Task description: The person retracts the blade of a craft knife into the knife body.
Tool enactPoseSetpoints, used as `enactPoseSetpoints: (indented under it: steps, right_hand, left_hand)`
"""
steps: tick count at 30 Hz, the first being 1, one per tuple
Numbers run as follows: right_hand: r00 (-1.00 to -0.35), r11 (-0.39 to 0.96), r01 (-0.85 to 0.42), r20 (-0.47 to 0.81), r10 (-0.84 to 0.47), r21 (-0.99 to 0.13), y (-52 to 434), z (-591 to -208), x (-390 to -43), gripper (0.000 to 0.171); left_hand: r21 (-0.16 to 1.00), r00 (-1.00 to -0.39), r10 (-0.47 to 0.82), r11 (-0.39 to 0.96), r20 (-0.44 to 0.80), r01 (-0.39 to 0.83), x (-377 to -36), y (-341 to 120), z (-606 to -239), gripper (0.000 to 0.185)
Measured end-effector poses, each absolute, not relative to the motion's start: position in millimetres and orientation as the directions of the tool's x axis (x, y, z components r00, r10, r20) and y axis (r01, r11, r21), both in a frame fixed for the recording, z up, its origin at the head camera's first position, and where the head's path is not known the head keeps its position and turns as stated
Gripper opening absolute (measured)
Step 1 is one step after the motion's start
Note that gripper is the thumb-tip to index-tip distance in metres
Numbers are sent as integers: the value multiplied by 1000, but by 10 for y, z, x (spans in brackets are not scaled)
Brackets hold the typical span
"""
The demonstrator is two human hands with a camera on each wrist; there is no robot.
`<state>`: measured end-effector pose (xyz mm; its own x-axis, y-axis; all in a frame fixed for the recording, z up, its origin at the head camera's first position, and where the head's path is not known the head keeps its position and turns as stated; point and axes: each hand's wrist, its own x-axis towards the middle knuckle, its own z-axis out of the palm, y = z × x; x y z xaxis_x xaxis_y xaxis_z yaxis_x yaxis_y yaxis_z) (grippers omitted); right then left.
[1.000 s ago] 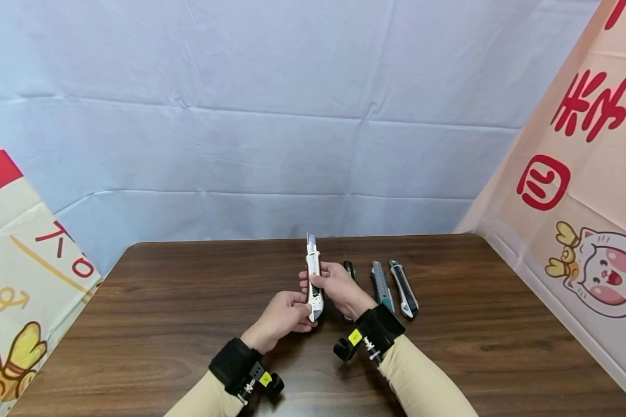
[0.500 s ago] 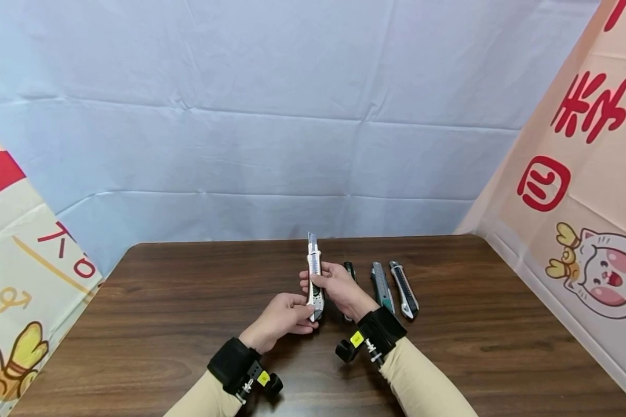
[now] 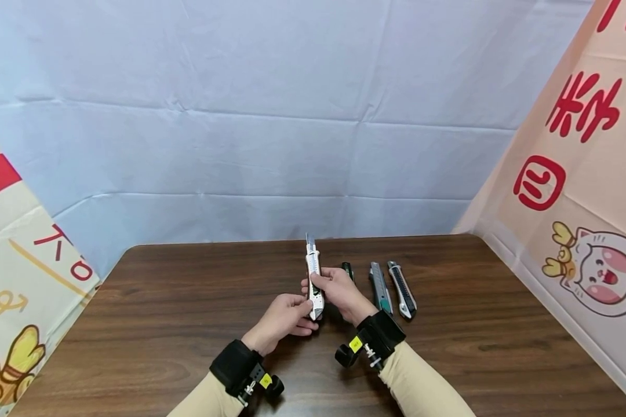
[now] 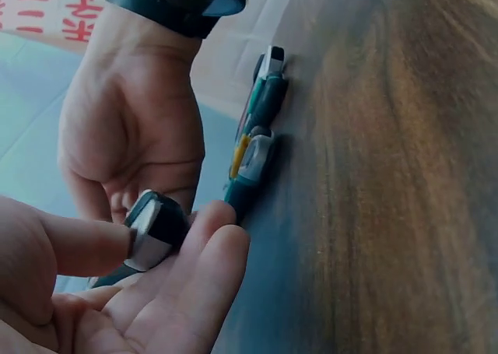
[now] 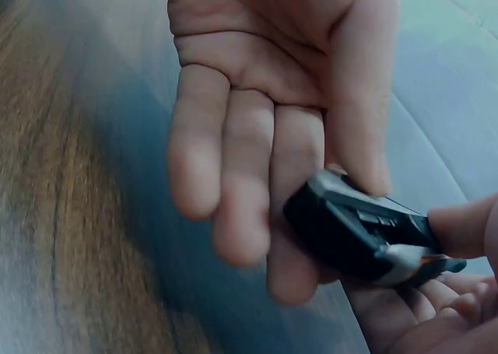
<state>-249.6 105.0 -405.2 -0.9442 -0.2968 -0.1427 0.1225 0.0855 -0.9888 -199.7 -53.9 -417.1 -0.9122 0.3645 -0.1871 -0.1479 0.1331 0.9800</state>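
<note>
A silver-and-black utility knife [image 3: 314,269] is held above the table in the head view, its blade extended and pointing away from me. My left hand [image 3: 281,318] pinches its butt end between thumb and fingers. Higher up the handle, my right hand [image 3: 341,289] grips it, thumb on the front face. In the left wrist view the knife's butt [image 4: 156,233] lies between the left thumb and fingers. Seen from the right wrist, the knife's dark body [image 5: 334,233] sits between the right thumb and fingers; the blade cannot be made out there.
Three more utility knives lie on the brown wooden table [image 3: 162,301]: a dark one [image 3: 347,271] partly behind the right hand, a grey-green one [image 3: 379,286] and a black-and-white one [image 3: 403,289]. A pale cloth [image 3: 240,145] hangs behind; printed cloths flank both sides.
</note>
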Motion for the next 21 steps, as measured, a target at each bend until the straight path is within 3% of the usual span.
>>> enactPoseSetpoints:
  steps: [21]
  right_hand:
    - [-942, 104, 117, -143, -302, -988, 1029, -4039, -2465, 39]
  left_hand:
    - [978, -911, 371, 168, -179, -124, -1985, -532, -4178, 32]
